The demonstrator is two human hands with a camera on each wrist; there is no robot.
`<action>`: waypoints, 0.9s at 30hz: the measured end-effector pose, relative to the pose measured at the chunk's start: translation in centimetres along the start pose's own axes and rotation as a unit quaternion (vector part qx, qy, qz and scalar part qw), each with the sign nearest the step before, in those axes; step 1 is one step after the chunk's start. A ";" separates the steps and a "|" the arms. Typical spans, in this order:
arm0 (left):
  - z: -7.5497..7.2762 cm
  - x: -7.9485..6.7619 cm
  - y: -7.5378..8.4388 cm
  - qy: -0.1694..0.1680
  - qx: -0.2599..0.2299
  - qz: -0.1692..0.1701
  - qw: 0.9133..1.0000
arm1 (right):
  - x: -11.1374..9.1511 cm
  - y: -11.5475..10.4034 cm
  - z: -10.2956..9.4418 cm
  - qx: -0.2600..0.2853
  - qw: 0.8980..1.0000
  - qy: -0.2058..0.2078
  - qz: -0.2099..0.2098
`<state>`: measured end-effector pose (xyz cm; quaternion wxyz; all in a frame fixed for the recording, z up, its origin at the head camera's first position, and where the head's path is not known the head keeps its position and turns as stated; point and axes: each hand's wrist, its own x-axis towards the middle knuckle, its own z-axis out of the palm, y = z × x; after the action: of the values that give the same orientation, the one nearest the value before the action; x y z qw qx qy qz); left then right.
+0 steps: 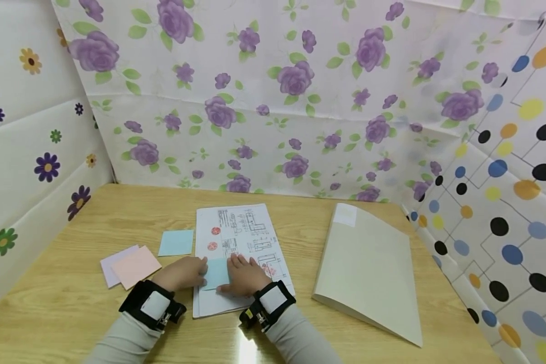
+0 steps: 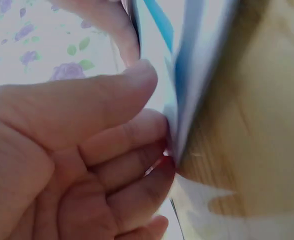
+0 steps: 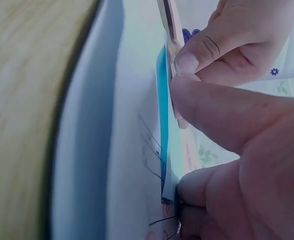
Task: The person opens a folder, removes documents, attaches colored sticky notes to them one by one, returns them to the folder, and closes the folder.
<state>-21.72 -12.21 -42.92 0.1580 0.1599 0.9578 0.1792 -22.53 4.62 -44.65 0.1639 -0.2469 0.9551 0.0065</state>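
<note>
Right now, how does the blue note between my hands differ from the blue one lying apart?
The held-down note lies on the printed sheets; the separate note lies on the table. Your left hand and right hand touch the held-down note; neither touches the separate note. The held-down note is partly covered; the separate note shows whole. Both are light blue.

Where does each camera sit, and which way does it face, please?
Head: on the head, facing forward and down at the table; left hand, right hand, sleeves show.
Left wrist: on that wrist, facing the blue note between hands; left hand foremost.
Right wrist: on that wrist, facing the same note; right hand foremost.
Shared by wrist views: the note, both hands.
</note>
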 end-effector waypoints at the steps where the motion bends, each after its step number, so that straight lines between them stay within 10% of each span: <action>1: -0.1 -0.1 -0.2 -0.002 -0.009 -0.002 1.000 | 0.0 0.0 0.0 0.003 1.000 -0.001 0.002; 27: -1.2 -1.9 -2.6 0.083 -0.066 0.017 0.994 | -0.3 1.0 0.6 0.086 0.996 0.024 -0.007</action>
<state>-21.08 -15.54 -42.45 0.0846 0.1500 0.9509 0.2570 -22.56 5.75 -45.14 0.1620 -0.2382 0.9540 -0.0830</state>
